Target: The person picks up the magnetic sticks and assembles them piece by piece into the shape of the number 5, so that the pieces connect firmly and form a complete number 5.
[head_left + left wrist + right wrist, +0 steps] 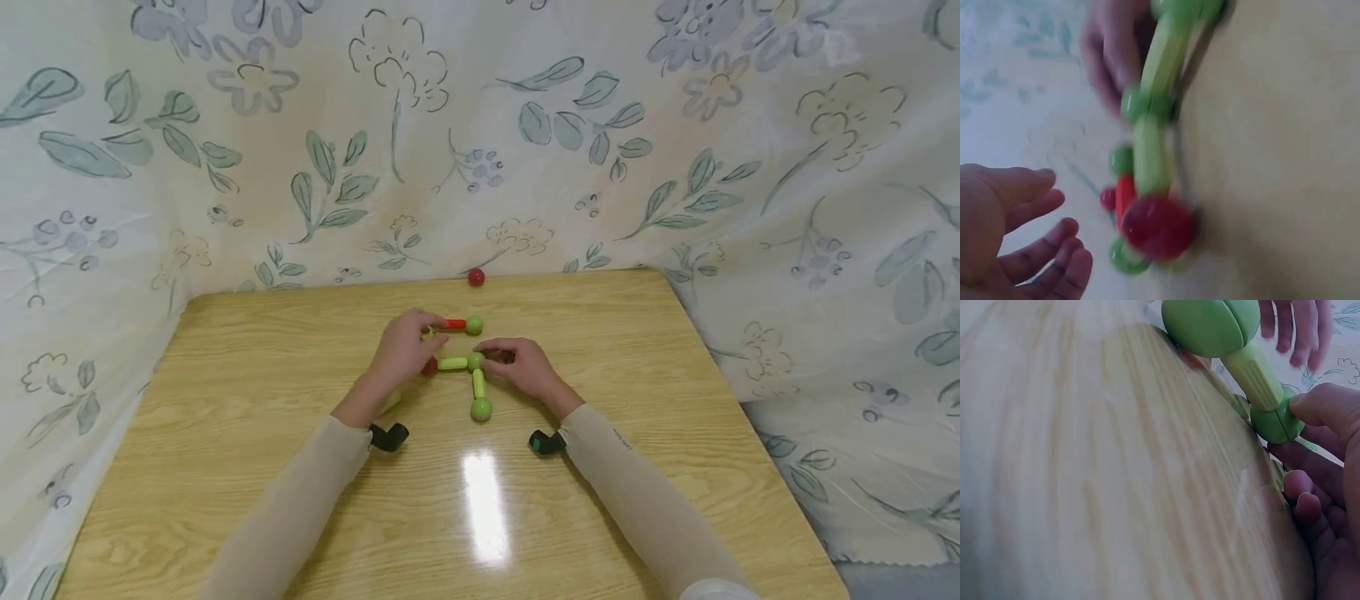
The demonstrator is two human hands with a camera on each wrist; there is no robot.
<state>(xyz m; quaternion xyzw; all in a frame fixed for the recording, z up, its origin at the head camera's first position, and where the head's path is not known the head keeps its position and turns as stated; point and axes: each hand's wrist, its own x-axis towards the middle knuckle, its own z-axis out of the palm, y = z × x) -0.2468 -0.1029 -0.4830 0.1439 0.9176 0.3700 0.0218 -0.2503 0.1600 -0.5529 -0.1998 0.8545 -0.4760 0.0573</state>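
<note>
My right hand (525, 367) pinches a green ball (1279, 419) between thumb and finger. From that ball a yellow-green rod (479, 385) runs toward me to another green ball (482, 409). A second yellow-green rod (452, 364) goes left to a red ball (430, 367), forming a corner shape low on the table. My left hand (403, 346) hovers beside the red-ball end, its fingers loosely bent and apart, with nothing between them in the left wrist view. Just beyond it lies a red rod (454, 324) with a green ball (474, 325) at its right end.
A loose red ball (476, 277) sits at the back edge of the wooden table (615, 333), against a flowered cloth (480, 125). Part of a yellow-green piece (391, 402) shows by my left wrist. Black devices (388, 437) are worn at both wrists.
</note>
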